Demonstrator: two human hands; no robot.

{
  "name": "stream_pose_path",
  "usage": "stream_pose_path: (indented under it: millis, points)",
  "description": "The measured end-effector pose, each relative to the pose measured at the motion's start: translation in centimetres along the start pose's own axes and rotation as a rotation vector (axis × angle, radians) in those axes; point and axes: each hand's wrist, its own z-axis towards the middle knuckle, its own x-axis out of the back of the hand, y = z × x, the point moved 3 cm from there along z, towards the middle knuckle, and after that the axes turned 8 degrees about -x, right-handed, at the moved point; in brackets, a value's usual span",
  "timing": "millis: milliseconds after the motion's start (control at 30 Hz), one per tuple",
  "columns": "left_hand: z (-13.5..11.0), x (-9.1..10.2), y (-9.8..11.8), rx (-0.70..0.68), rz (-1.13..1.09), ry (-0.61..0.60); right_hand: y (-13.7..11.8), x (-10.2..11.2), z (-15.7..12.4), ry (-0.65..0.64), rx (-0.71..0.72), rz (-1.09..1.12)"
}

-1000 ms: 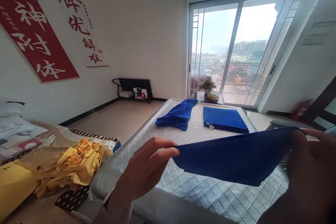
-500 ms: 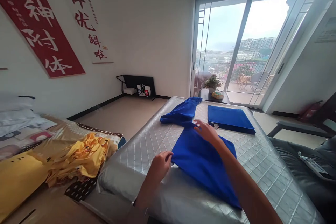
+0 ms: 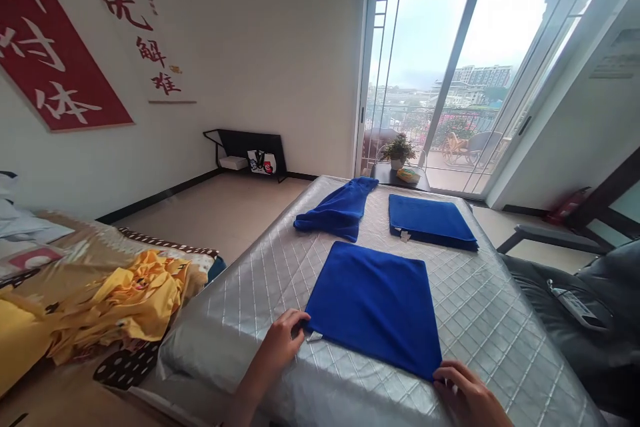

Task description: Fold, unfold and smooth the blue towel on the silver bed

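Observation:
A blue cloth (image 3: 375, 307) lies spread flat in a square on the silver quilted mattress (image 3: 250, 300). At its near left corner, beside a small white label (image 3: 315, 336), my left hand (image 3: 286, 339) is closed with the fingertips pinching the edge. My right hand (image 3: 467, 390) is closed on the near right corner, its thumb partly hidden. Beyond the spread cloth lies a crumpled blue cloth (image 3: 337, 209). To the right of that, a neat stack of folded blue cloths (image 3: 431, 221) rests with a white tag hanging at its near edge.
Yellow clothes (image 3: 145, 293) are heaped on a low bed at the left. A black sofa (image 3: 540, 300) with a power strip (image 3: 580, 307) on it borders the mattress on the right. A potted plant (image 3: 399, 149) stands on a small table before the glass sliding door.
My right hand has come from the far side of the cloth to its near right corner. The cloth now lies flat and square, apart from the crumpled one. The view has shifted slightly right.

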Motion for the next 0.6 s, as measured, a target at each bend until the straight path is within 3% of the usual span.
stream_pose_path:
  millis: [200,300,467,600]
  points:
    - [0.1,0.3,0.4,-0.046,0.058,0.006,-1.5,0.3,-0.5,0.076,0.015,-0.069]
    - [-0.3,0.3,0.3,-0.086,0.061,0.044,-2.4,0.5,-0.5,0.098,0.103,-0.130]
    - [-0.8,0.6,0.3,-0.171,0.014,0.209,-2.9,1.0,-1.1,0.209,0.256,-0.087]
    - [-0.6,2.3,2.0,-0.217,-0.022,0.314,-3.9,2.8,-1.5,0.323,0.323,0.000]
